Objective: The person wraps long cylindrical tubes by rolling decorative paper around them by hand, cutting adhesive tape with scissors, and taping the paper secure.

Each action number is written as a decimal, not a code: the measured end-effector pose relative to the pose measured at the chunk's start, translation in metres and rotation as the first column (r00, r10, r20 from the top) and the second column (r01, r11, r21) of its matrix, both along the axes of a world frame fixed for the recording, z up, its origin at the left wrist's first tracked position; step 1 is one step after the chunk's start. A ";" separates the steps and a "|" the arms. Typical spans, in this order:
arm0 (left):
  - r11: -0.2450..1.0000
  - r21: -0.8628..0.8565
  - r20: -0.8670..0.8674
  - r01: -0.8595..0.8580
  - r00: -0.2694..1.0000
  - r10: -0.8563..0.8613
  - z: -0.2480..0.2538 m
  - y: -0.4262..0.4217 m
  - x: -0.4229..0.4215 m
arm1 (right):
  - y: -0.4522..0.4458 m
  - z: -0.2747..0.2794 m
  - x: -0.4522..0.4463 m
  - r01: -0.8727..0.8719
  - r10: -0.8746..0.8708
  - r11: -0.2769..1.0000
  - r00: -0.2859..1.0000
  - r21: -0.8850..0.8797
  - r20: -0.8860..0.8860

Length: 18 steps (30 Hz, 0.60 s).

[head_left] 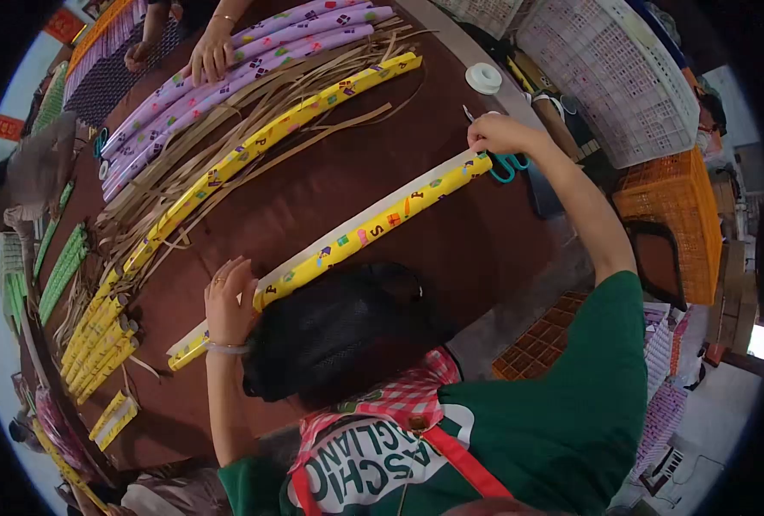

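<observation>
A long yellow patterned paper strip [373, 232], with a pale band along its far edge, lies diagonally over the brown table [313, 189]. My left hand [230, 301] is on its lower left part, the fingers bent around it; what the fingertips do is partly hidden. At the strip's upper right end my right hand [495, 135] pinches the edge. Teal-handled scissors [509, 167] lie just under that end. Below the strip, in front of me, sits a black bag [339, 331].
Beyond are another yellow strip [253, 150], brown strips [313, 69], purple rolls [167, 112] and a co-worker's hand [213, 56]. Yellow rolls [98, 344] lie left. A white tape roll [483, 78], white crates [605, 77] and an orange basket [670, 224] stand right.
</observation>
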State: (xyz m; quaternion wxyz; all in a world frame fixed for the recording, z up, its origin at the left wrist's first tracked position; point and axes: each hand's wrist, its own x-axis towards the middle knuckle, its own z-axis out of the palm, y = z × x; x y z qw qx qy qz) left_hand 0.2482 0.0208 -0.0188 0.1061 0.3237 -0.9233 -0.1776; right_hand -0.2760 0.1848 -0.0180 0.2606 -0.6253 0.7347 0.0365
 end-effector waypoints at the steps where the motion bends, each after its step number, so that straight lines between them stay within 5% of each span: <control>1: 1.000 0.002 -0.001 -0.001 1.000 0.001 -0.002 0.000 0.003 | 0.001 -0.001 0.000 -0.008 0.008 1.000 1.000 -0.015 -0.019; 9: 1.000 0.005 0.083 -0.022 0.996 0.021 -0.004 0.001 0.006 | 0.008 0.000 0.000 -0.076 0.069 0.996 0.989 -0.044 -0.133; 12: 0.999 -0.024 0.051 -0.040 0.998 0.041 -0.005 -0.005 0.024 | 0.010 0.027 0.008 0.093 -0.076 0.976 0.993 -0.199 0.095; 14: 0.994 -0.071 0.020 -0.083 0.996 0.085 -0.006 -0.014 0.051 | 0.011 0.030 0.008 0.004 0.007 0.937 1.000 -0.350 0.030; 18: 0.946 -0.160 0.062 -0.283 0.953 0.296 0.011 -0.001 0.139 | -0.038 0.020 0.044 -0.188 0.196 0.974 0.979 -0.129 0.048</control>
